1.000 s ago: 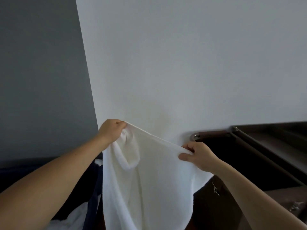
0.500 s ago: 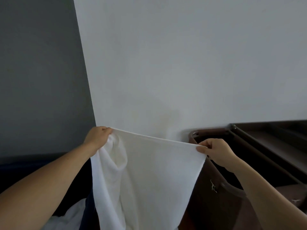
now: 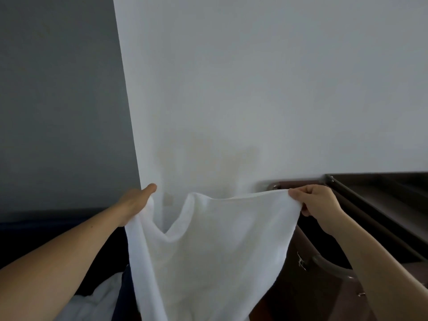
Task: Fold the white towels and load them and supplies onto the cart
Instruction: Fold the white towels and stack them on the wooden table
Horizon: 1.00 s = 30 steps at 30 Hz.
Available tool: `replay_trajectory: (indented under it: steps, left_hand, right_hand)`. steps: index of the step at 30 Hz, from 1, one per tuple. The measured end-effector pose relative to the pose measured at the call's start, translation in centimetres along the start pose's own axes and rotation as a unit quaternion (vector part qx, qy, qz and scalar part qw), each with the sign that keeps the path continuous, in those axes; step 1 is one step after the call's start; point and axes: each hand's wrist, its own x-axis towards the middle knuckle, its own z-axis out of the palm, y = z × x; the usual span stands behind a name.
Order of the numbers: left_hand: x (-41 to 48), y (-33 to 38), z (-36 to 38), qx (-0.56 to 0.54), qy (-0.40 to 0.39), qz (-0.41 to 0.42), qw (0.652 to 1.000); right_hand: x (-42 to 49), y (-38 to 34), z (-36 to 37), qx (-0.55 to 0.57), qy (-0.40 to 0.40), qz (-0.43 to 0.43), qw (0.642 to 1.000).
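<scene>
My left hand [image 3: 135,202] has let its corner slip and looks spread, fingers hidden behind the towel [image 3: 208,251], whose top edge now sags. My right hand [image 3: 312,201] still pinches its corner beside the cart [image 3: 379,200]. I'd regrip before folding.

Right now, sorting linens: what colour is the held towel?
The towel is plain white; head view.
</scene>
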Motion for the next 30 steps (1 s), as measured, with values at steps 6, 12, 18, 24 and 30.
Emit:
replay_trajectory:
  steps: [6,12,18,24,30]
  left_hand:
    - [-0.5,-0.5,0.8,-0.084,0.029,-0.025,0.996]
    - [-4.9,3.5,6.6,-0.138,-0.013,0.060,0.988]
    - [-9.7,5.7,11.7,0.007,0.014,0.276,0.961]
    - [-10.5,5.3,12.3,0.101,0.028,0.361,0.926]
    - [-11.2,5.2,11.5,0.180,-0.026,0.385,0.905]
  right_hand:
    - [-1.5,-0.4,1.6,-0.007,-0.035,0.037,0.999]
    - [-2.8,-3.5,7.5,-0.072,-0.037,0.000,0.997]
    - [-4.3,-6.1,12.6,-0.113,-0.073,-0.009,0.991]
    - [-5.5,-6.1,13.2,-0.022,-0.069,0.045,0.996]
    - [-5.9,-7.4,12.1,0.116,-0.160,0.109,0.974]
